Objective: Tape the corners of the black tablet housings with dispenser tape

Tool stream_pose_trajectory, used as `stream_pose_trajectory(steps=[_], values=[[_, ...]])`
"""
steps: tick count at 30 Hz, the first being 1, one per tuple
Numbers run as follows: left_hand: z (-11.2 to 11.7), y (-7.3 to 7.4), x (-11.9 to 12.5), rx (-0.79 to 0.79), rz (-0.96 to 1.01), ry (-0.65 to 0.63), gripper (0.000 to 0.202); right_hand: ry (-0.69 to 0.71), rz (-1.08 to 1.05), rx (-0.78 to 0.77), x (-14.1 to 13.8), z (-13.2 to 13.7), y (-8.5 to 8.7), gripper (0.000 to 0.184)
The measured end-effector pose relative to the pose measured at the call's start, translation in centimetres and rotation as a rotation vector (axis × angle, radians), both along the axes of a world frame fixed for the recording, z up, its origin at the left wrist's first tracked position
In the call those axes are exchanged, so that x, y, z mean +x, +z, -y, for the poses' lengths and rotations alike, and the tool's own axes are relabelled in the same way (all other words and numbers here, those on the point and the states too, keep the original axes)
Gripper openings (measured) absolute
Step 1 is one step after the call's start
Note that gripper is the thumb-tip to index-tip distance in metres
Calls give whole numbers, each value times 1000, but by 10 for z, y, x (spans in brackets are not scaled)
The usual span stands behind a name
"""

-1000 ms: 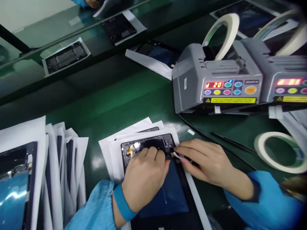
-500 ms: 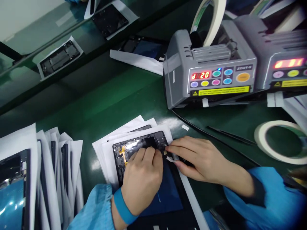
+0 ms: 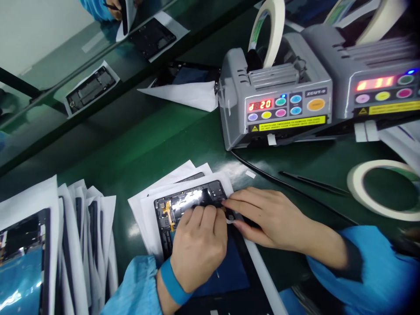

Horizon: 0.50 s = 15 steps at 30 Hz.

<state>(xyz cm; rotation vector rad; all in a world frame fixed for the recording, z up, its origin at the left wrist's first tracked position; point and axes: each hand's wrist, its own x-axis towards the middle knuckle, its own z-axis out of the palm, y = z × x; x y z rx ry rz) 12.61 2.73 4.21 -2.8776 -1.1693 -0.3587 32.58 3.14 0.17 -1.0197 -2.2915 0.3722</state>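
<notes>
A tablet housing, black with a blue inner panel and an orange flex cable, lies beneath both of my hands on white sheets. My left hand, wearing a blue wristband, is closed with curled fingers pressed over the housing's upper part. Its fingertips are hidden, so what they grip does not show. At the housing's right edge, my right hand pinches a small white strip of tape by the thumb tip. Its index finger reaches the housing close to the left fingers.
Two grey tape dispensers stand at the back right. Black tweezers, a tape roll and a cable lie right of the housing. Sheet-wrapped housings stand at left. A co-worker's hand shows at the top.
My left hand has shifted slightly right and down, closer to my right fingers. The white strip is now nearer the left fingers. A co-worker's hand has come into view, and the camera has turned slightly.
</notes>
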Motion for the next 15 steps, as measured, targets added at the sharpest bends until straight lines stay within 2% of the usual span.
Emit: stream_pose_trajectory(steps=[8,15], values=[[-2,-5,-1,-32,31,-63,23,4,6,-33,1,-1,-1,31],[-4,-5,-1,-60,33,-65,27,27,59,-31,-1,-3,0,35]])
